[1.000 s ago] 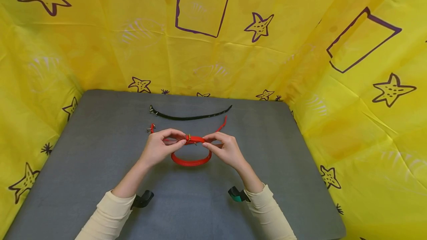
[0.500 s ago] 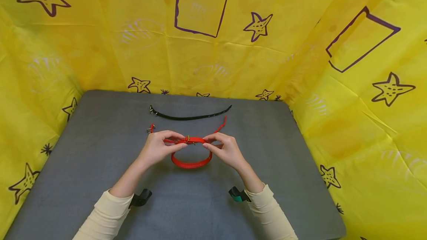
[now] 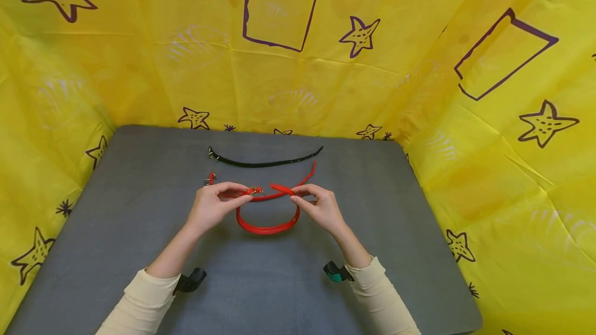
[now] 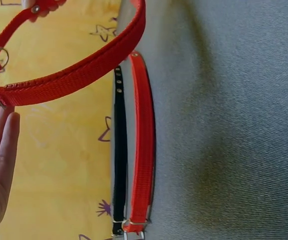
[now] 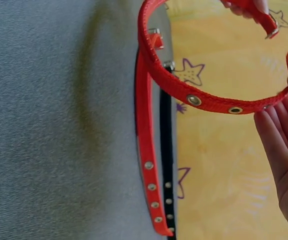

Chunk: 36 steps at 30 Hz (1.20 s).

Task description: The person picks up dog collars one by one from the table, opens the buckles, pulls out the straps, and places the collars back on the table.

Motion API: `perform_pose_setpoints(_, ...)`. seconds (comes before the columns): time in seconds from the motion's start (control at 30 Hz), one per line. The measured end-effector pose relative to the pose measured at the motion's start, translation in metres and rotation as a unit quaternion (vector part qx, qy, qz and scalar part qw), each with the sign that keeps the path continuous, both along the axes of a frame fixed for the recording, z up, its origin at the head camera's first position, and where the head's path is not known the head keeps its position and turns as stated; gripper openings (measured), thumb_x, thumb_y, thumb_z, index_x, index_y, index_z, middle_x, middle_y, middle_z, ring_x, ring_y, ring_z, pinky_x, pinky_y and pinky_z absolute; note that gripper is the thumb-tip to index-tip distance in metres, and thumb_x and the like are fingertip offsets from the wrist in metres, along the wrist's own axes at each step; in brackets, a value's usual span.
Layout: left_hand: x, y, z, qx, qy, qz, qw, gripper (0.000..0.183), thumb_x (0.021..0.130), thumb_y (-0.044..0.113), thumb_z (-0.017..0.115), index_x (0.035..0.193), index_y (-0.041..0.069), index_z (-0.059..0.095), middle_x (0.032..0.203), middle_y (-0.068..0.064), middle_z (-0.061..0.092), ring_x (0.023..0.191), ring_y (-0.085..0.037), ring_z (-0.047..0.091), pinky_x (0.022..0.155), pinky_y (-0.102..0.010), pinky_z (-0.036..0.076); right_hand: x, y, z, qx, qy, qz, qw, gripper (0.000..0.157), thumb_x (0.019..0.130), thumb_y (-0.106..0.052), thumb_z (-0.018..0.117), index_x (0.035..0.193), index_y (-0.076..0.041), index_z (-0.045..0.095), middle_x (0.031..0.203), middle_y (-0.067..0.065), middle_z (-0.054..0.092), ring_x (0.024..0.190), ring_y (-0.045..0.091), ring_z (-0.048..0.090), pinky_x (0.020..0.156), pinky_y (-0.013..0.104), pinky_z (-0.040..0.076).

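Note:
A red collar, bent into a loop that is parted at the top, hangs between my two hands above the table. My left hand pinches its buckle end, where a metal buckle and ring show in the left wrist view. My right hand pinches the opposite end near the tip; metal eyelets line that part in the right wrist view. Behind it a second red collar lies stretched out on the table, partly hidden by my hands. Farther back lies a black collar, also unfastened.
The grey table stands against yellow cloth printed with starfish, which hangs at the back and both sides. Dark camera mounts sit at both wrists.
The collar's tip end has come out of the buckle, so its two ends are now apart. My left hand has moved left, my right slightly right. The collars on the table have not moved.

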State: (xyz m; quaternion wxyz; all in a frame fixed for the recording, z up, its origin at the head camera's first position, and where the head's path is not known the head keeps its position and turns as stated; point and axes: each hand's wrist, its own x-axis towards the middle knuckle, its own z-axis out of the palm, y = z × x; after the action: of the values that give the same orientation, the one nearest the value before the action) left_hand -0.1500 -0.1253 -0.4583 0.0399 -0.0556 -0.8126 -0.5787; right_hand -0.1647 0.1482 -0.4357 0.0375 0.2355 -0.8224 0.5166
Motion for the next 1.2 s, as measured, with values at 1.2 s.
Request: perform_pose_setpoints(1.2, 0.017, -0.054, -0.032, 0.06, -0.15, 0.146, 0.9761, 0.052, 0.081, 0.04, 0.079, 0.113, 0.001, 0.071, 0.086, 0.003, 0.075, 0.082, -0.018, 0.073, 0.074, -0.024, 0.056, -0.014, 0.046, -0.078, -0.238, -0.253, -0.124, 0.93, 0.024, 0.089, -0.003, 0.07, 0.106, 0.012, 0.064, 0.086, 0.009, 0.071, 0.074, 0.019, 0.07, 0.085, 0.056, 0.049)
